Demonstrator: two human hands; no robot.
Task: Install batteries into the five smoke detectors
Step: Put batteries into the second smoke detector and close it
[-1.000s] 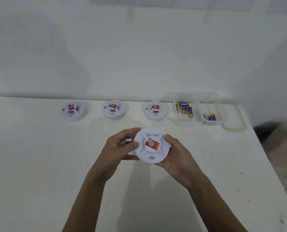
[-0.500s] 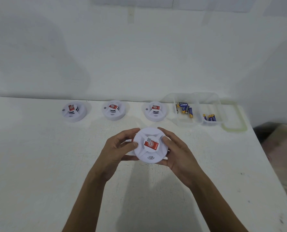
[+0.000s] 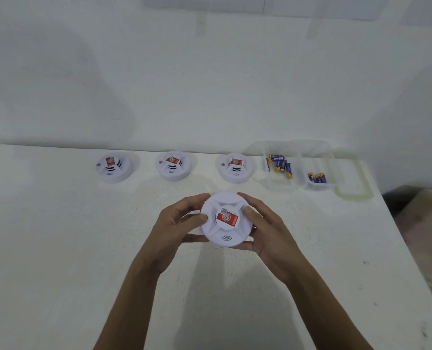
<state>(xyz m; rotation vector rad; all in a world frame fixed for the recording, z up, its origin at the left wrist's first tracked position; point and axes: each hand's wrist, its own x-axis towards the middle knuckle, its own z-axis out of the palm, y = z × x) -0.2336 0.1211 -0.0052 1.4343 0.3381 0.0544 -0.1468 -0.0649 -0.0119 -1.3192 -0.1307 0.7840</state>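
A round white smoke detector (image 3: 226, 219) with a red label faces up at the table's centre, held above the surface between both hands. My left hand (image 3: 178, 224) grips its left rim, thumb on the top face. My right hand (image 3: 267, 229) wraps its right rim, thumb on the upper edge. Three more white smoke detectors stand in a row at the back: left (image 3: 114, 166), middle (image 3: 173, 164), right (image 3: 235, 167). Blue and yellow batteries (image 3: 280, 164) lie in a clear plastic box (image 3: 295, 147); a few more batteries (image 3: 317, 177) sit in its right part.
The white table (image 3: 58, 236) runs up to a white wall. A clear lid with a pale green rim (image 3: 356, 195) lies right of the box. The table's right edge drops to a floor with a dark patch and pinkish cloth (image 3: 431, 223).
The held detector has turned slightly in my hands and sits a little lower. My right thumb has shifted onto its upper right rim.
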